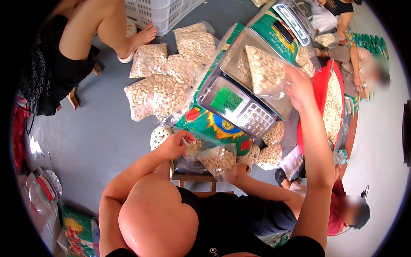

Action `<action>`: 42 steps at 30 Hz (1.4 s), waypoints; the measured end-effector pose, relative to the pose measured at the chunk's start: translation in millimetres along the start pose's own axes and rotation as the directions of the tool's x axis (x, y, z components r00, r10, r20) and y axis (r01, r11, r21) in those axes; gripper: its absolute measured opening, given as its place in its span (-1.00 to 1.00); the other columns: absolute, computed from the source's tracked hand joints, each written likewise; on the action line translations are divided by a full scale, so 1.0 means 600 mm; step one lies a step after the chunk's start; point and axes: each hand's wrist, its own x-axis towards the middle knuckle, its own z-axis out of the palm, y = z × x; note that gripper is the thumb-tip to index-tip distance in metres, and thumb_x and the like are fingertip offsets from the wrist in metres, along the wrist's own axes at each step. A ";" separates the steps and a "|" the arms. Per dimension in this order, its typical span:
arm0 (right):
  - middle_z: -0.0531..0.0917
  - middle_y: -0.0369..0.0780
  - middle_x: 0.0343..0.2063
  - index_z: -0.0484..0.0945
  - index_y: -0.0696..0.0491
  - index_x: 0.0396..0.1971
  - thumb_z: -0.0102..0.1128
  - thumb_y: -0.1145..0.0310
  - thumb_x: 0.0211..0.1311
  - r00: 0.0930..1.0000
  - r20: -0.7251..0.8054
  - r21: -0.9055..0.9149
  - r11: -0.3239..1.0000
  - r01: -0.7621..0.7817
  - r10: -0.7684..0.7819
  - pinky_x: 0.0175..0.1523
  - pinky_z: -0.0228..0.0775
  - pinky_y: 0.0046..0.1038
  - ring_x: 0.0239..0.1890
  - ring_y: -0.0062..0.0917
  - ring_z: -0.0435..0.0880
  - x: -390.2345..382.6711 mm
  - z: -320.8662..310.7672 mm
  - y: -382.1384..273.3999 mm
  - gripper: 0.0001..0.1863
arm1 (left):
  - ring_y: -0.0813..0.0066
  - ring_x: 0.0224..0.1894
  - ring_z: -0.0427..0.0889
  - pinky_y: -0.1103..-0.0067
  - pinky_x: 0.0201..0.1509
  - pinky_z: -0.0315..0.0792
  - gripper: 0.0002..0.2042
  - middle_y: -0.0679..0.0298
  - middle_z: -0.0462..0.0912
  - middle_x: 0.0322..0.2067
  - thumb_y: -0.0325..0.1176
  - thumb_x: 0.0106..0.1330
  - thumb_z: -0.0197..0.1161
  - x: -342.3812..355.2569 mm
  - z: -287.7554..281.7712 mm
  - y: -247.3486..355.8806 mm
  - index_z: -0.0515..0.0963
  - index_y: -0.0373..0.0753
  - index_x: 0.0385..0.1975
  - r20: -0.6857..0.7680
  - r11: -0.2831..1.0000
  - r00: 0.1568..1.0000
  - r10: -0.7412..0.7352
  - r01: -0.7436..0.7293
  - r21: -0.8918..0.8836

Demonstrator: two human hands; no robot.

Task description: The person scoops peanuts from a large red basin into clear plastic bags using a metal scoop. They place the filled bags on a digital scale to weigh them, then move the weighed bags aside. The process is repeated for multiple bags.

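Weighing is what the seated person is doing here, judging by how things lie around the electronic scale (239,103). The right hand (299,85) is reaching out over the scale's steel pan, fingers closed on the upper edge of a clear bag of pale seeds (263,68) that is resting on the pan. The green display on the near face of the scale is glowing, though I would not try to read it. The left hand (173,145) is hanging just below the near edge of the scale, pinching the mouth of a second, partly filled bag (218,160) that is sagging down in front of the person's knees. The two hands are well apart, each clamped on its own bag.

To the far left of the scale, filled bags (167,81) are lying in a heap on the grey floor (94,132), and beyond them a white crate (162,13) is standing. To the right of the scale a red basin (319,85) is holding loose seeds. Other people are sitting beyond the basin and past the heap, none of them touching the scale.

I judge that the bag on the pan is being checked for weight. The next move calls for a steady lift by the bag's top so nothing spills, and for care in keeping the lower bag's mouth held shut.
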 end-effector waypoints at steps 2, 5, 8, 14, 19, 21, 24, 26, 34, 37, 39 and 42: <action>0.45 -0.42 -0.59 0.53 0.05 -0.31 0.14 0.20 0.30 0.986 -0.086 0.079 0.986 0.149 -0.143 -0.62 0.06 -0.69 -0.67 -0.75 0.32 -0.022 -0.001 -0.020 -0.79 | 0.73 -0.50 0.37 0.61 -0.36 0.64 -0.64 0.30 0.40 -0.26 -0.68 0.08 -0.05 0.001 -0.002 -0.002 0.45 -0.34 -0.09 0.011 1.000 1.000 0.014 -0.014 -0.002; 0.50 -0.42 -0.53 0.59 0.04 -0.27 0.26 0.23 0.20 0.985 -0.105 0.310 0.937 0.163 -0.137 -0.58 0.13 -0.70 -0.61 -0.82 0.37 -0.059 0.014 -0.078 -0.79 | 0.53 -0.45 0.57 0.58 -0.40 0.62 -0.63 0.20 0.47 -0.21 -0.66 0.07 -0.07 -0.005 -0.006 -0.011 0.46 -0.35 -0.09 -0.014 0.999 0.999 0.031 -0.032 -0.024; 0.54 -0.41 -0.49 0.59 0.06 -0.26 0.28 0.24 0.17 0.951 -0.289 0.364 0.905 0.219 -0.114 -0.52 0.18 -0.72 -0.60 -0.80 0.40 -0.118 0.143 -0.156 -0.77 | 0.53 -0.44 0.57 0.58 -0.41 0.61 -0.63 0.19 0.47 -0.20 -0.67 0.06 -0.07 -0.017 -0.009 -0.017 0.45 -0.36 -0.09 -0.033 1.000 0.999 -0.001 0.000 -0.027; 0.36 -0.48 -0.70 0.48 0.02 -0.58 0.24 0.19 0.20 0.851 0.321 0.045 0.904 0.424 -0.415 -0.59 -0.01 -0.66 -0.67 -0.83 0.22 -0.069 0.220 -0.153 -0.73 | 0.50 -0.40 0.59 0.56 -0.38 0.63 -0.64 0.18 0.48 -0.19 -0.67 0.07 -0.07 -0.007 -0.004 0.006 0.45 -0.36 -0.10 -0.003 1.000 1.000 0.019 -0.019 0.011; 0.49 -0.24 -0.82 0.57 0.15 -0.68 0.21 0.06 -0.02 0.787 0.427 -0.295 0.754 0.587 -0.446 -0.50 0.29 -0.50 -0.72 -0.60 0.47 0.010 0.326 -0.077 -0.59 | 0.51 -0.40 0.56 0.55 -0.38 0.64 -0.63 0.18 0.49 -0.19 -0.68 0.06 -0.08 -0.010 -0.007 0.005 0.45 -0.36 -0.10 -0.002 1.000 1.000 0.008 -0.008 -0.001; 0.57 -0.16 -0.72 0.60 0.12 -0.62 0.20 0.03 0.02 0.782 0.490 -0.412 0.689 0.596 -0.384 -0.41 0.37 -0.34 -0.61 -0.34 0.57 0.025 0.356 -0.034 -0.61 | 0.56 -0.43 0.52 0.56 -0.38 0.63 -0.62 0.20 0.48 -0.21 -0.69 0.04 -0.10 -0.005 -0.006 0.000 0.47 -0.36 -0.11 0.012 1.000 1.000 -0.016 0.015 0.009; 0.63 -0.09 -0.60 0.66 0.05 -0.49 0.23 0.07 0.06 0.733 0.590 -0.501 0.559 0.661 -0.339 -0.29 0.44 -0.25 -0.47 -0.20 0.63 0.056 0.373 0.093 -0.68 | 0.64 -0.46 0.47 0.59 -0.39 0.63 -0.60 0.26 0.44 -0.22 -0.70 0.02 -0.09 -0.004 -0.003 -0.006 0.48 -0.33 -0.10 0.027 0.998 0.999 -0.022 0.023 -0.051; 0.63 -0.09 -0.60 0.66 0.06 -0.45 0.23 0.10 0.07 0.672 0.694 -0.439 0.589 0.679 -0.258 -0.30 0.47 -0.27 -0.48 -0.20 0.63 0.018 0.360 0.123 -0.69 | 0.68 -0.48 0.43 0.61 -0.39 0.63 -0.58 0.29 0.42 -0.23 -0.70 0.01 -0.08 -0.010 -0.007 -0.011 0.49 -0.31 -0.10 -0.008 0.997 1.000 -0.023 0.022 -0.076; 0.68 -0.12 -0.49 0.69 0.10 -0.49 0.24 -0.30 -0.16 0.585 0.252 -0.926 0.016 0.378 0.771 -0.22 0.49 -0.29 -0.31 -0.30 0.67 -0.181 0.117 0.184 -0.35 | 0.76 -0.53 0.33 0.66 -0.30 0.64 -0.64 0.33 0.39 -0.25 -0.69 0.09 -0.06 -0.005 0.003 -0.002 0.57 -0.31 -0.15 0.001 1.000 1.000 0.005 -0.005 0.011; 0.70 -0.14 -0.42 0.71 0.06 -0.44 0.09 -0.23 0.04 0.576 0.475 -0.868 0.244 0.433 0.666 -0.22 0.47 -0.24 -0.24 -0.29 0.67 -0.247 0.068 0.275 -0.41 | 0.69 -0.46 0.40 0.61 -0.34 0.64 -0.64 0.29 0.42 -0.19 -0.70 0.10 -0.08 -0.003 0.009 0.009 0.58 -0.27 -0.17 0.011 1.000 1.000 0.004 -0.004 0.016; 0.70 -0.14 -0.40 0.71 0.04 -0.40 0.06 -0.14 0.12 0.657 0.571 -0.821 0.365 0.439 0.492 -0.22 0.46 -0.21 -0.24 -0.28 0.67 -0.286 0.041 0.367 -0.49 | 0.69 -0.46 0.40 0.61 -0.33 0.64 -0.64 0.28 0.42 -0.18 -0.70 0.11 -0.08 0.001 0.012 0.005 0.57 -0.28 -0.17 0.029 1.000 1.000 -0.005 0.005 0.016; 0.69 -0.13 -0.40 0.69 0.02 -0.40 0.03 -0.04 0.18 0.764 0.563 -0.807 0.407 0.428 0.314 -0.21 0.44 -0.19 -0.28 -0.25 0.66 -0.309 0.029 0.483 -0.57 | 0.70 -0.47 0.39 0.60 -0.32 0.65 -0.64 0.27 0.43 -0.17 -0.70 0.11 -0.08 0.004 0.013 0.005 0.57 -0.30 -0.16 0.037 0.999 0.999 -0.017 0.016 0.039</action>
